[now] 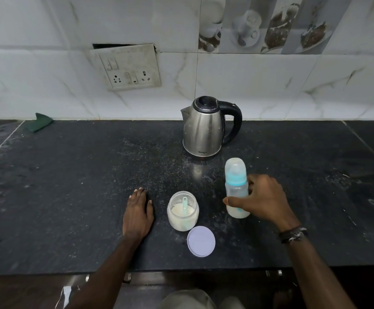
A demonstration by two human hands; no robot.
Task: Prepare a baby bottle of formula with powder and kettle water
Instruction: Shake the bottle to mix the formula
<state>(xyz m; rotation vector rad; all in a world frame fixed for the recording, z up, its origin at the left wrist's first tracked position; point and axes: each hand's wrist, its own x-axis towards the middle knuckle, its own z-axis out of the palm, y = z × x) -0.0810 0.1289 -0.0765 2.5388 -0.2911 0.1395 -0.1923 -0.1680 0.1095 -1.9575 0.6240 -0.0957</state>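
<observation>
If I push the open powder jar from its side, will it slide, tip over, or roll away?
The powder jar looks squat and wide, so it would probably slide, not tip. It stands upright on the flat counter, so rolling seems unlikely. Its lid lies beside it and a scoop stands inside, so a hard push might spill powder.

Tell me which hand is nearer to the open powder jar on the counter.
Left. The left hand lies flat on the counter just left of the powder jar, a small gap away. The right hand is farther off to the jar's right, holding the baby bottle.
</observation>
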